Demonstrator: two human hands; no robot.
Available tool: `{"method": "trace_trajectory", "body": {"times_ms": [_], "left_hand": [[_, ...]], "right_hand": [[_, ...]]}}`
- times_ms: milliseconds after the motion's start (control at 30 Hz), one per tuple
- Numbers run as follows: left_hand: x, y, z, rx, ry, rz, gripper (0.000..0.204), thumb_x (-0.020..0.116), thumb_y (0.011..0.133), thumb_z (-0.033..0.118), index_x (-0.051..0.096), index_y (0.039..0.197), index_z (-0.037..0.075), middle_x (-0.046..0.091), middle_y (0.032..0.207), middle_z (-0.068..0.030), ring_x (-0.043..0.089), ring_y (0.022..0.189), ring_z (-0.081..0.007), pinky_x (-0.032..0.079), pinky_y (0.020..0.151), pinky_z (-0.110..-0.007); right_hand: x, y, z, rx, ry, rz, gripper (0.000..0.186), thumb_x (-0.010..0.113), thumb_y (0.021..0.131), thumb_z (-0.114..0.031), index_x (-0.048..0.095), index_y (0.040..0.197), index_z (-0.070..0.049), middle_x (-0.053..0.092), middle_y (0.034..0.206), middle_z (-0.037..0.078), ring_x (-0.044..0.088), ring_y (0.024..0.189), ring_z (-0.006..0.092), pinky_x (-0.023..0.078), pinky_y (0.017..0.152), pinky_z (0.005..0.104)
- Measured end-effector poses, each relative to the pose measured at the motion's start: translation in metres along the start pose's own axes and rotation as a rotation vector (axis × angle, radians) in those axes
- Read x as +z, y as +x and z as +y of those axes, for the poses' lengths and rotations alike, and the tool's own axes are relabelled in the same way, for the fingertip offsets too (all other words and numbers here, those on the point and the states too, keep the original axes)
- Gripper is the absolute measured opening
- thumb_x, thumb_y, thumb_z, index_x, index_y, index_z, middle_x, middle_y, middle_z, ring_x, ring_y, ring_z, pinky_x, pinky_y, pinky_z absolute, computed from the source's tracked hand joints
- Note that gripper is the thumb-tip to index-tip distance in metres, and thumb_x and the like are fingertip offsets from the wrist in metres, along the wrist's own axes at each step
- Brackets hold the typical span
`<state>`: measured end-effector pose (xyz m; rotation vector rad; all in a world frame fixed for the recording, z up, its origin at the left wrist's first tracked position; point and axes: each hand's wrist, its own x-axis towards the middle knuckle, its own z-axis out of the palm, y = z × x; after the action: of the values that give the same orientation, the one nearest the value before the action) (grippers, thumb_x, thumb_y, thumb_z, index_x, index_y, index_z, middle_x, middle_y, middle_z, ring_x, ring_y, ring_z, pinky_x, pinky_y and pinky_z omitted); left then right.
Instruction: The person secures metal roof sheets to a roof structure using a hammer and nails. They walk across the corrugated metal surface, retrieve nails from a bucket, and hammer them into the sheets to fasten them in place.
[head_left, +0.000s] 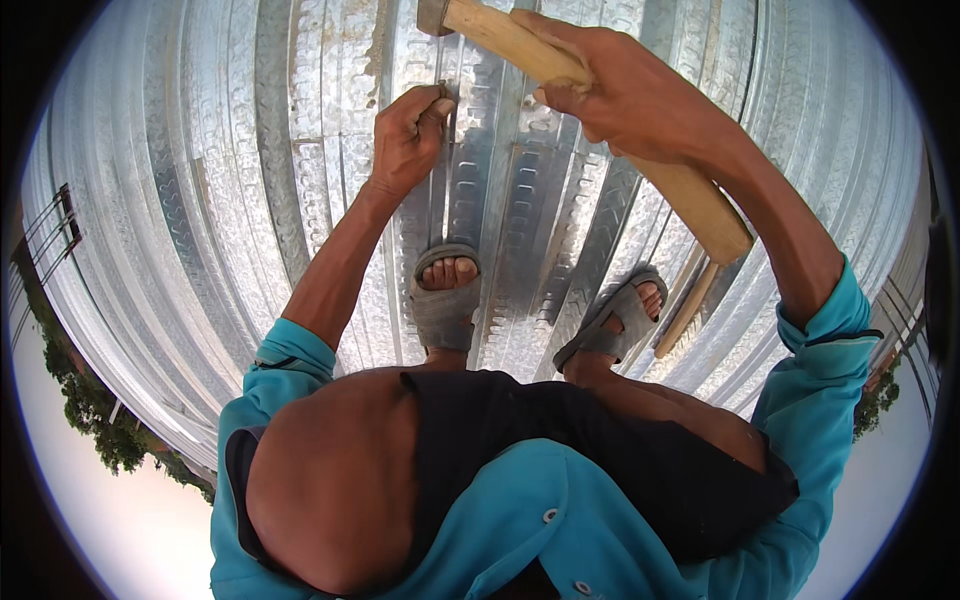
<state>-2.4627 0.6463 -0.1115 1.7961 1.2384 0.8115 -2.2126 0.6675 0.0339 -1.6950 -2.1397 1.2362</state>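
My right hand [630, 90] is wrapped around the thick wooden handle of a hammer [700, 210]. Its metal head [433, 15] is partly cut off by the top of the view, above and slightly right of my left hand [410, 140]. That hand is closed, its thumb and finger pinched together low over a seam between the ribbed metal sheets [350, 200]. Whatever sits in the pinch is too small to make out. Hammer head and left fingers are apart.
I squat on the sheets, with my sandalled left foot [447, 295] and right foot [620, 320] between my arms. A thin wooden stick [687, 310] lies beside the right foot. Trees [95, 410] and wires show past the sheets' edges.
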Motion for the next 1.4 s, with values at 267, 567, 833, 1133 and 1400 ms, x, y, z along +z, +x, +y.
{"method": "trace_trajectory", "body": {"times_ms": [267, 567, 833, 1133, 1400], "left_hand": [[-0.001, 0.0, -0.003, -0.332, -0.33, 0.093, 0.016, 0.064, 0.099, 0.012, 0.068, 0.102, -0.004, 0.064, 0.078, -0.0029, 0.056, 0.064, -0.0072, 0.047, 0.058, -0.024], [-0.005, 0.006, -0.005, -0.176, -0.301, -0.007, 0.011, 0.062, 0.098, 0.005, 0.068, 0.098, -0.003, 0.065, 0.08, -0.0055, 0.058, 0.063, -0.0093, 0.048, 0.058, -0.026], [-0.006, 0.006, -0.018, -0.129, -0.235, -0.038, 0.011, 0.062, 0.098, 0.006, 0.069, 0.1, -0.001, 0.063, 0.072, -0.0061, 0.057, 0.061, -0.0104, 0.048, 0.057, -0.029], [0.002, 0.008, -0.017, -0.086, -0.14, 0.009, 0.01, 0.066, 0.094, 0.006, 0.069, 0.1, -0.001, 0.067, 0.077, -0.0124, 0.058, 0.061, -0.0173, 0.049, 0.059, -0.031], [-0.004, 0.005, -0.017, -0.107, -0.091, 0.004, 0.007, 0.065, 0.092, 0.004, 0.067, 0.097, -0.002, 0.064, 0.077, -0.0149, 0.058, 0.062, -0.0239, 0.049, 0.06, -0.032]], "right_hand": [[-0.058, -0.011, -0.048, 0.182, 0.167, 0.124, 0.068, 0.06, 0.096, -0.01, 0.028, 0.156, 0.001, 0.062, 0.086, 0.01, 0.058, 0.064, 0.0149, 0.052, 0.061, 0.0299], [-0.039, -0.02, -0.05, 0.252, 0.182, 0.036, 0.071, 0.062, 0.095, -0.007, 0.027, 0.157, 0.001, 0.062, 0.087, 0.01, 0.057, 0.065, 0.0134, 0.05, 0.06, 0.0288], [-0.043, -0.008, -0.037, 0.325, 0.34, 0.027, 0.071, 0.061, 0.096, -0.002, 0.026, 0.157, 0.001, 0.06, 0.083, 0.008, 0.055, 0.059, 0.0119, 0.049, 0.057, 0.0282], [0.007, 0.001, 0.003, -0.156, -0.085, 0.18, 0.036, 0.059, 0.097, -0.024, 0.059, 0.128, -0.007, 0.071, 0.091, 0.017, 0.072, 0.073, 0.0293, 0.06, 0.072, 0.0423], [-0.032, 0.021, -0.024, 0.164, 0.044, -0.021, 0.053, 0.061, 0.097, -0.025, 0.045, 0.144, -0.006, 0.067, 0.087, 0.015, 0.065, 0.071, 0.0221, 0.056, 0.066, 0.036]]}}
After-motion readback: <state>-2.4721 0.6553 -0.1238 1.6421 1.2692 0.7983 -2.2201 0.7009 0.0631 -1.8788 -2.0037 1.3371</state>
